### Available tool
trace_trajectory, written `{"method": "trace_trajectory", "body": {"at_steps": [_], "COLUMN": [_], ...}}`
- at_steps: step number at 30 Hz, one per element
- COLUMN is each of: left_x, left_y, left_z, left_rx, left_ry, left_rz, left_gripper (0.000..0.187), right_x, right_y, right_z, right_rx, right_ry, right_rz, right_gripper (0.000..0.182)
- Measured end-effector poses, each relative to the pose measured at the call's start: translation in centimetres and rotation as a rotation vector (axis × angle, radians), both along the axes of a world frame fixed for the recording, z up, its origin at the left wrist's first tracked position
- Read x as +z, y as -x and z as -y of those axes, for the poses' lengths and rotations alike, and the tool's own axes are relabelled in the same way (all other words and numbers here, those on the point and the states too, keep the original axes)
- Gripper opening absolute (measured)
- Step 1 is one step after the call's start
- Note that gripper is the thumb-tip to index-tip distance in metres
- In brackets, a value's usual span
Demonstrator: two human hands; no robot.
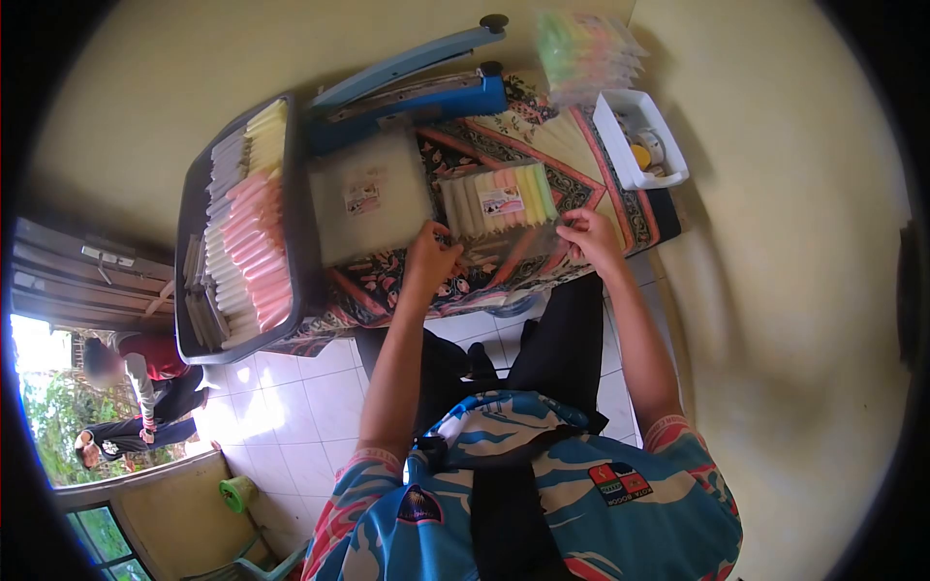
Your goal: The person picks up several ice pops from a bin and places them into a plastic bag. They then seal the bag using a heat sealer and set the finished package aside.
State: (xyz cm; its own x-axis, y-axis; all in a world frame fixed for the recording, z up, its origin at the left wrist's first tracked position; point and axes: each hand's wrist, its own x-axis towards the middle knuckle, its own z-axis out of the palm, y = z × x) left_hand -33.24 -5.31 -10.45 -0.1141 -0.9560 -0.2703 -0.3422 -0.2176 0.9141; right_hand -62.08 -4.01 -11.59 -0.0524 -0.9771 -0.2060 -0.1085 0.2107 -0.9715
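- Pinching the near corners of the clear packet on the patterned cloth: my left hand and right hand.
- Uneven tugging could skew its pastel sticks.
- My left hand could nudge the neighbouring flat bags askew.

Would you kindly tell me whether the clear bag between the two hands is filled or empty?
Filled: pastel sticks show through the clear bag on both sides of its label.
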Motion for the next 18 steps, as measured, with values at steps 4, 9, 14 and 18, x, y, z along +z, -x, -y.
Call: {"method": "trace_trajectory", "body": {"at_steps": [4,9,14,18], "left_x": [-0.3,0.2,-0.2,-0.1], "left_y": [-1.5,-2.7,-3.0,-3.1], "left_z": [0.7,1.2,1.5,1.7], "left_rx": [-0.067,-0.154,-0.246,-0.319], "left_ry": [-0.102,-0.152,-0.147,-0.150], "left_rz": [-0.204,-0.231,-0.189,-0.131], "left_gripper": [0.021,0.012,0.017,0.019], "right_x": [-0.1,-0.2,-0.2,0.0], "right_y": [0.5,0.8,1.0,1.2], "right_z": [-0.2,-0.3,-0.6,-1.1], "right_rx": [-0.017,0.025,0.057,0.059], "right_ry": [0.039,0.008,-0.027,-0.052], "right_rz": [0.061,0.052,0.057,0.020], "right_gripper": [0.018,0.012,0.009,0.013]}}
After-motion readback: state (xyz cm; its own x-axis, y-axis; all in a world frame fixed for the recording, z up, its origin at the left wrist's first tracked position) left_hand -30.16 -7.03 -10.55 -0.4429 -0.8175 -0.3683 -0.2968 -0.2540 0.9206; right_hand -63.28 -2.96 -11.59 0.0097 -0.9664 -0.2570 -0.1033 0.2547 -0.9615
